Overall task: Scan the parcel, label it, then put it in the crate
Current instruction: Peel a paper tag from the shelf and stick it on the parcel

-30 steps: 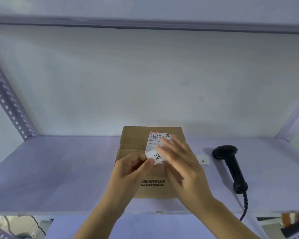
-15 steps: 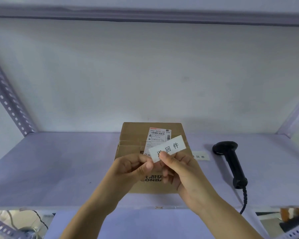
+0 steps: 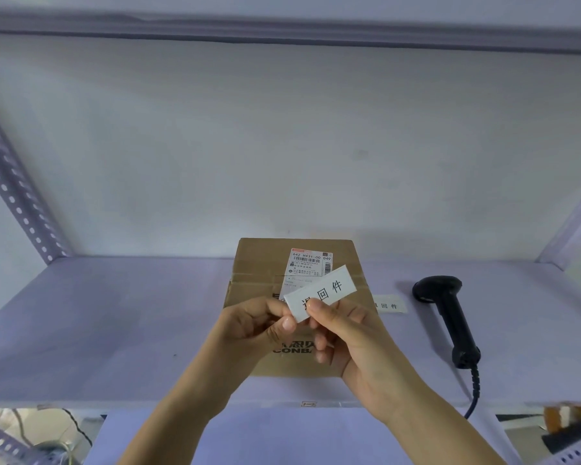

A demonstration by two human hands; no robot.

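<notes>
Holding a white label above the parcel, we are pinching its near end between the thumb and fingers of our right hand, while our left hand is closing its fingertips on the same corner, seemingly picking at the backing. The parcel is lying flat on the shelf, its shipping slip facing up. The scanner is resting to the right, apart from both hands, so we are judging the scan finished. Labelling is under way, not yet stuck. No crate is showing, so the placing is remaining.
</notes>
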